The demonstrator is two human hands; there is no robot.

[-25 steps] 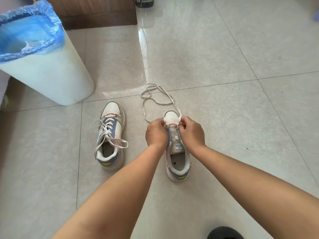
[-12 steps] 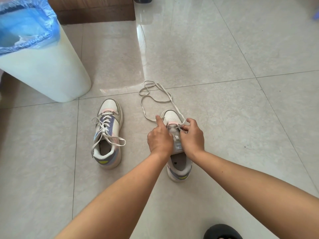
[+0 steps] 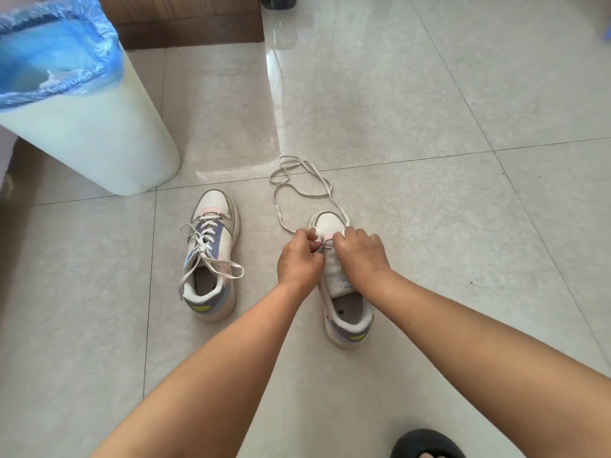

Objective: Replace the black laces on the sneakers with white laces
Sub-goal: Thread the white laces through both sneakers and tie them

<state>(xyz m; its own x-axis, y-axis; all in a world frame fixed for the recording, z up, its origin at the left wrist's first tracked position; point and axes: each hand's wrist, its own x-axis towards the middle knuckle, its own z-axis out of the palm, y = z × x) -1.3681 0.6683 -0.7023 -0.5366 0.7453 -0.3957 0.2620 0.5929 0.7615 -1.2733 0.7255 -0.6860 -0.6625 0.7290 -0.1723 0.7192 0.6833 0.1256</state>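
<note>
While threading goes on at the right shoe [image 3: 347, 312], left of it stands a bin [image 3: 99, 133], then the left shoe [image 3: 211, 259], already strung in white. Just left of the right shoe's toe, left hand [image 3: 299, 259] curled, pinching the white lace [image 3: 297, 190]; right hand [image 3: 360, 256] curled over the tongue, fingertips at the lowest eyelets, hold unclear. Loose lace beyond the toe. Probably early lacing: next, feed an end through the following eyelet, pull slack even.

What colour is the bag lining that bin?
Blue: the thin plastic liner in the white bin, head view.
</note>
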